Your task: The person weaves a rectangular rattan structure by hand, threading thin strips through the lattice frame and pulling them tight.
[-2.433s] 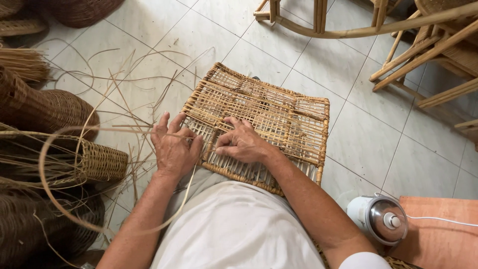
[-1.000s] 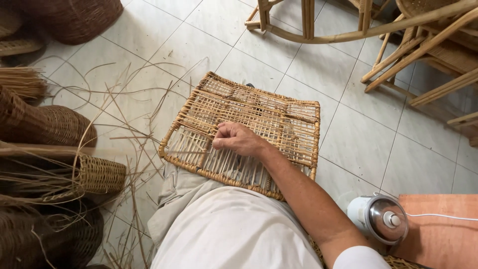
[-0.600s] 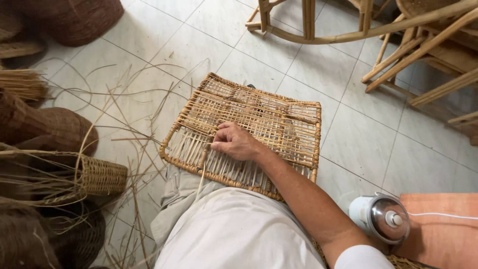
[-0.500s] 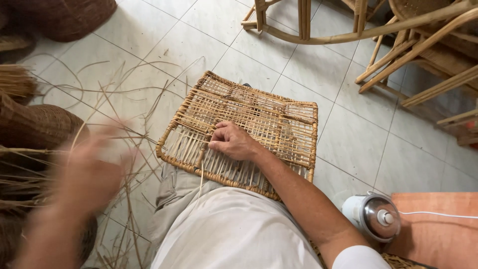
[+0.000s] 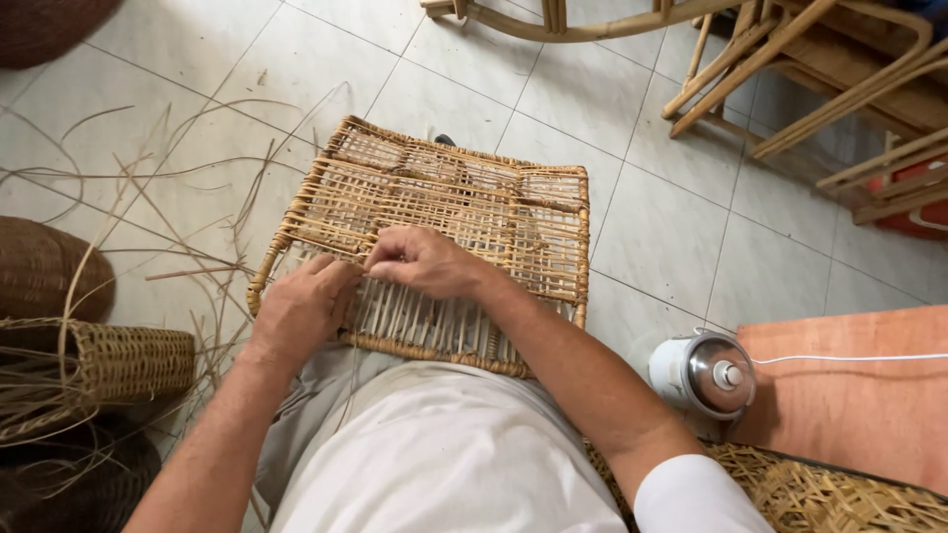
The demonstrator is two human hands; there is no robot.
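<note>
Panel: a rectangular woven rattan panel (image 5: 444, 212) lies mid-frame across the person's lap, its far edge out over the tiled floor (image 5: 671, 227); thick rounded cane makes the rim, the far half is a tight flat weave, the near half bare upright ribs.
Left hand: the left hand (image 5: 301, 308) rests knuckles-up on the panel's lower left part, fingers curled loosely onto the ribs; whether it grips a strand cannot be told.
Right hand: the right hand (image 5: 420, 262), just beside the left, is nearly closed, fingertips pinched at the line where weave meets ribs; the thing pinched is too small to tell.
Strands: loose thin rattan strands (image 5: 168, 197) sprawl at the left of the frame.
Baskets: a small woven basket (image 5: 123, 360) lies at lower left, near a darker domed one (image 5: 44, 271).
Other: a small white round appliance with a metal lid (image 5: 706, 373) stands at lower right beside an orange board (image 5: 859, 395); cane furniture (image 5: 790, 59) fills the upper right.
</note>
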